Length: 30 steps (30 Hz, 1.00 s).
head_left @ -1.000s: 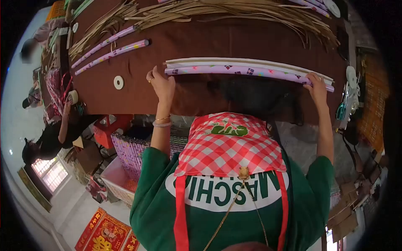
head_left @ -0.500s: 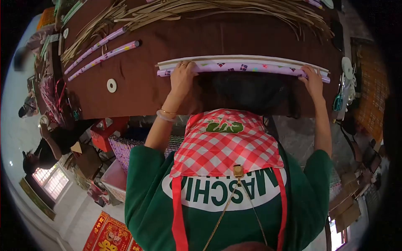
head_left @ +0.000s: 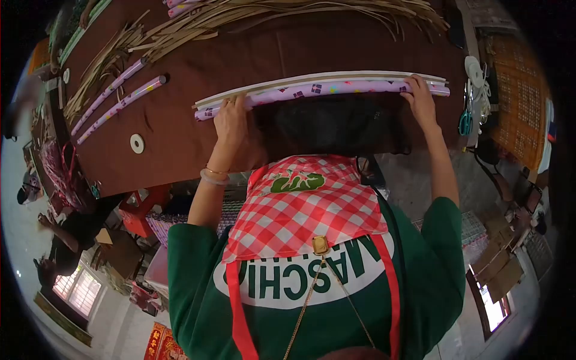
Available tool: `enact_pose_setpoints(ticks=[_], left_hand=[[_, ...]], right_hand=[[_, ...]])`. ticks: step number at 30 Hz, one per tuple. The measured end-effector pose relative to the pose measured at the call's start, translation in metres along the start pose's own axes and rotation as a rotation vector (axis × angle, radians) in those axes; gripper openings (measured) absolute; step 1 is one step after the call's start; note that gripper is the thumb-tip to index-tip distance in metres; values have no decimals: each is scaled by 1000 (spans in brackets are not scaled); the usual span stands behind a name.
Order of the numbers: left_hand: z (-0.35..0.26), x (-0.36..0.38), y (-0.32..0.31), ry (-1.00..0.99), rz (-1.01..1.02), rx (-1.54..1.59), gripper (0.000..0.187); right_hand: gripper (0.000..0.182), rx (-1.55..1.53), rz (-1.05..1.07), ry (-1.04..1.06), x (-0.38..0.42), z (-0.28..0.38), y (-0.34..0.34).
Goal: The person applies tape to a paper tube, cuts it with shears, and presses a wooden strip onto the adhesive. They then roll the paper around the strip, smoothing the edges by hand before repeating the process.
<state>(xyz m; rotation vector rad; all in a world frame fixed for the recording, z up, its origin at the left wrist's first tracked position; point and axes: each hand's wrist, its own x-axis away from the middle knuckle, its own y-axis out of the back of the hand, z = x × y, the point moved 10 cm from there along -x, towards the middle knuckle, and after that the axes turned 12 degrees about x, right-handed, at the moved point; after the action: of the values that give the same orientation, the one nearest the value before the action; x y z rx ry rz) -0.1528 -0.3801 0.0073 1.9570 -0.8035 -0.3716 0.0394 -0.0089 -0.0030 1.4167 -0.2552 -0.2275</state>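
A long, thin roll of purple patterned sheet (head_left: 324,91) lies across the brown tablecloth, with a white edge and a narrow brown strip (head_left: 270,89) running along its far side. Near its left end, my left hand (head_left: 231,120) presses over it with bent fingers; bracelets circle that wrist. Toward the other end, my right hand (head_left: 421,101) has its fingers on top and its thumb against the near side. Both hands grip the roll against the table. Dark sheer material (head_left: 330,123) lies between them, close to the apron.
Two finished-looking purple tubes (head_left: 123,108) and a white ring-shaped tape roll (head_left: 137,143) lie at left. Brown flat strips (head_left: 288,21) spread along the far side. Teal scissors (head_left: 465,122) hang at the right edge. Another person (head_left: 75,234) is at far left.
The view has turned and shifted, so the table's contents sit further left. My hands keep nearly the same places on the roll. The other person's hand at far left has moved.
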Motion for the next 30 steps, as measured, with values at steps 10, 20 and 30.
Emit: enact_pose_setpoints(ticks=[10,20,30], left_hand=[[-10,10,-3,-88,-87,-44,32],[-1,12,-10,-57,-123,-89,31],[-10,11,-3,-83,-131,-71,29]], right_hand=[[30,-2,15,-94,0,-5,-5],[32,275,-7,-2,-2,2,-1],[33,306,-72,-18,4,8,7]])
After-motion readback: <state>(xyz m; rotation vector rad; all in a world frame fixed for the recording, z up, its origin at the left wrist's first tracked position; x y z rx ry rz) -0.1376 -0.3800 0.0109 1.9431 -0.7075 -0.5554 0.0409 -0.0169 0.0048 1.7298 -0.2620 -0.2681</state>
